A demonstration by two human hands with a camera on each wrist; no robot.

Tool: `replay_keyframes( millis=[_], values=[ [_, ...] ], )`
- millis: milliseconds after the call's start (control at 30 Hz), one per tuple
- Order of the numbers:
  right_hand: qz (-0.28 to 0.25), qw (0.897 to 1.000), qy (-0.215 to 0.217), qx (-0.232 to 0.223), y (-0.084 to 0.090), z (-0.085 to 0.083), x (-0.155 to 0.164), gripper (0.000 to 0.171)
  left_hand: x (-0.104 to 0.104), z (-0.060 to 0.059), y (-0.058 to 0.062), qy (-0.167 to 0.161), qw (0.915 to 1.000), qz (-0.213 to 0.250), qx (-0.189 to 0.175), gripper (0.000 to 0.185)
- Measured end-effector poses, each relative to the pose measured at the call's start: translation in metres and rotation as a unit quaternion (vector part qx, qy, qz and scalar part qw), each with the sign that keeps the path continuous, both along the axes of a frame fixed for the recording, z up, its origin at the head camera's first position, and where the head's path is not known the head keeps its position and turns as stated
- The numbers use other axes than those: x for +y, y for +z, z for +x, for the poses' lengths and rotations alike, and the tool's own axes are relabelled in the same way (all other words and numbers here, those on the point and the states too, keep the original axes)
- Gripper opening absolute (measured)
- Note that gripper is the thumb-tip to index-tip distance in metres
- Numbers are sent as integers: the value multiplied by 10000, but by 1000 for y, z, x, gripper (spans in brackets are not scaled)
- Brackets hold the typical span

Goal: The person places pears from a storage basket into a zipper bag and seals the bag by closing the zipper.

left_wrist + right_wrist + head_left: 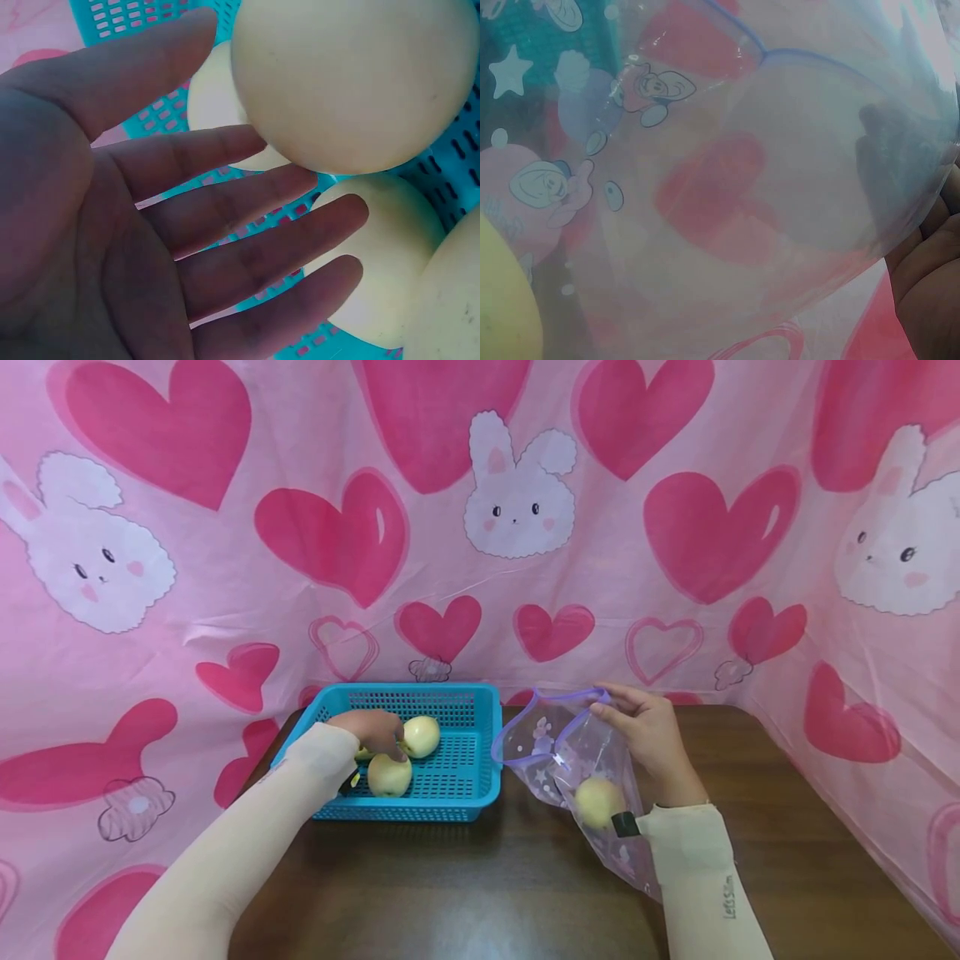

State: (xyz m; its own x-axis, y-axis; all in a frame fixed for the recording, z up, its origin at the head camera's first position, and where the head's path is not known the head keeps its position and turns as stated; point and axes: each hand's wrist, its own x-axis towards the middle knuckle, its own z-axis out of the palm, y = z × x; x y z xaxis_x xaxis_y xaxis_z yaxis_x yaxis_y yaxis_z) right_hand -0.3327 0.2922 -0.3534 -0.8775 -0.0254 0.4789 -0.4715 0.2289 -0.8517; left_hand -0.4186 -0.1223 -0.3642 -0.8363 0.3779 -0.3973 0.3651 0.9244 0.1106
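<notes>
My left hand (371, 731) is over the left part of a blue plastic basket (462, 777), among several pale yellow apples. In the left wrist view its fingers are spread and straight, with the tips beside a large apple (360, 82) and over another apple (390, 240); no grip shows. In the head view one apple (389, 775) sits in front of the hand and another apple (422, 737) to its right. My right hand (651, 735) pinches the purple-edged rim of a clear printed bag (540, 768), whose mouth gapes. One apple (597, 802) lies inside the bag.
Basket and bag are on a dark brown wooden table (450, 885), the basket left of the bag. A pink cloth (442, 560) with hearts and rabbits hangs behind and at both sides.
</notes>
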Motion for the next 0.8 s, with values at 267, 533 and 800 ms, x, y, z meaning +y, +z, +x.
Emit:
replay_keyframes(
  millis=[267,533,800],
  values=[
    [30,9999,-10,149,0,0,0,41,-3,-3,-6,139,9996,62,-248,34],
    [-42,9997,16,225,-1,-1,-1,40,-7,-5,-13,406,9973,314,-527,39],
    [29,9998,-42,195,-1,-1,0,40,-10,-12,-18,604,9926,526,-910,59]
  ],
)
